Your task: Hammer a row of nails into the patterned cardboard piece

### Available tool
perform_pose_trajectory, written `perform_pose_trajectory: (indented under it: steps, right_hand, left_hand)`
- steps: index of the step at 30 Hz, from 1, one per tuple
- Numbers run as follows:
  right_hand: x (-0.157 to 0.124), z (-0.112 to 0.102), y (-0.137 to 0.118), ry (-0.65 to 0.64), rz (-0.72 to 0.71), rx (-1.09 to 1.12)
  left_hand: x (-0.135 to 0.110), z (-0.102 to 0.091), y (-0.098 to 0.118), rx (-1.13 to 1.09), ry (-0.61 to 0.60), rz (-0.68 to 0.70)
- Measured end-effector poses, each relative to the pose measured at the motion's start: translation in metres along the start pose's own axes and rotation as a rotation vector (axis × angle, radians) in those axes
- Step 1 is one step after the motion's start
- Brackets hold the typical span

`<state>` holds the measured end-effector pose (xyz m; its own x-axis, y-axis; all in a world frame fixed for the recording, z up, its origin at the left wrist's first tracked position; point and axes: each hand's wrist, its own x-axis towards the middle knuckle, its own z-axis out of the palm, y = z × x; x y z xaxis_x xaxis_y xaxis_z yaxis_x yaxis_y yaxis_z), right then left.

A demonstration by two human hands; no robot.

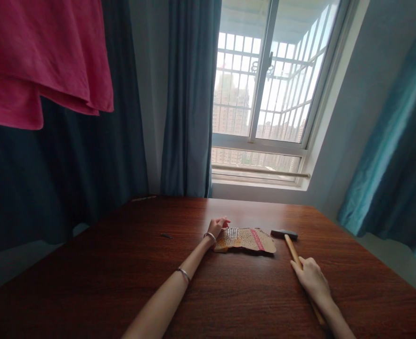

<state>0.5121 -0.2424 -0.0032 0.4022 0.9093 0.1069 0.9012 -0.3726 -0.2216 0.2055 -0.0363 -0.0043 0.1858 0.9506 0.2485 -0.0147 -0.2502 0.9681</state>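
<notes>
My right hand (311,278) is closed around the wooden handle of a hammer (292,249), whose dark head lies on the right side of the table. A flat, torn-edged piece of cardboard (246,240) lies left of the hammer, full of small holes and crossed by a red strip. Several thin nails (232,232) stand upright in its left part. Just beside these nails, at the cardboard's left end, is my left hand (217,226). Its fingers are curled together; what they hold, if anything, is too small to make out.
A few small dark slivers, perhaps nails (166,235), lie on the brown wooden table (123,282) to the left. Pink cloth (45,56) hangs at upper left. Blue curtains (190,103) and a barred window (260,94) stand behind the table.
</notes>
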Motion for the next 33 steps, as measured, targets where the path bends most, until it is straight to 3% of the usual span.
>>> perform_pose_trajectory:
  steps: [7,9,12,17,24,33]
  right_hand:
    - [-0.012,-0.011,-0.040,0.260,0.077,-0.225]
    - [-0.008,-0.016,-0.062,0.340,-0.061,-0.171]
    - [0.008,-0.022,-0.100,0.262,-0.315,-0.006]
    - [0.042,-0.007,-0.142,0.267,-0.419,0.227]
    - [0.049,0.036,-0.144,0.254,-0.579,0.311]
    - [0.046,0.038,-0.141,0.262,-0.582,0.341]
  left_hand:
    - [0.002,0.000,-0.006,0.024,0.007,0.033]
    - [0.001,0.000,-0.006,0.014,0.010,0.036]
    - [0.000,0.000,-0.005,0.004,0.009,0.032]
    - [0.000,-0.001,-0.004,0.003,-0.003,0.019]
    - [-0.001,0.000,-0.003,-0.022,0.004,0.020]
    - [-0.012,0.002,0.007,0.100,0.096,0.065]
